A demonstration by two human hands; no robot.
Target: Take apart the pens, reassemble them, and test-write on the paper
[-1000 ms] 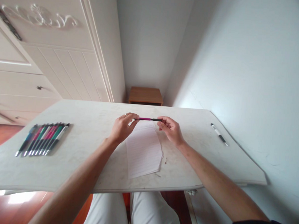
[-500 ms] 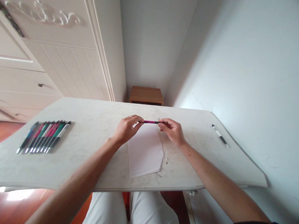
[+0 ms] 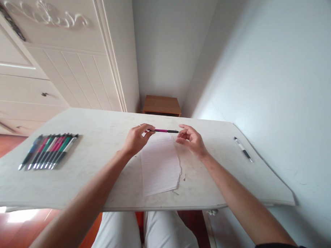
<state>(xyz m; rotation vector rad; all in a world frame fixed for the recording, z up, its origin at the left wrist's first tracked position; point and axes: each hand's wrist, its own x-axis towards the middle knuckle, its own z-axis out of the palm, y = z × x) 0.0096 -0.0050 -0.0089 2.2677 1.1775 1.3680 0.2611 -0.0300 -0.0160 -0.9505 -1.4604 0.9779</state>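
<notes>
Held level above the far end of a lined sheet of paper [image 3: 160, 167] is a magenta pen [image 3: 161, 130] with a black grip. My left hand [image 3: 137, 138] pinches its left end between thumb and fingers. At the pen's tip end, my right hand [image 3: 192, 140] has its thumb and fingers apart, with nothing seen between them. Whether a right fingertip still touches the tip, I cannot tell. The paper lies flat under the pen, its right edge torn.
Several pens [image 3: 49, 151] in magenta, green, blue and white lie side by side at the left of the white table [image 3: 103, 190]. A lone white and black pen [image 3: 243, 149] lies near the right edge. Beyond stand a wooden stool-like box [image 3: 162, 104] and a white cabinet [image 3: 75, 74].
My right hand has loosened from the pen and its fingers have spread, baring the black grip. The pen and my left hand have shifted slightly left and away from me.
</notes>
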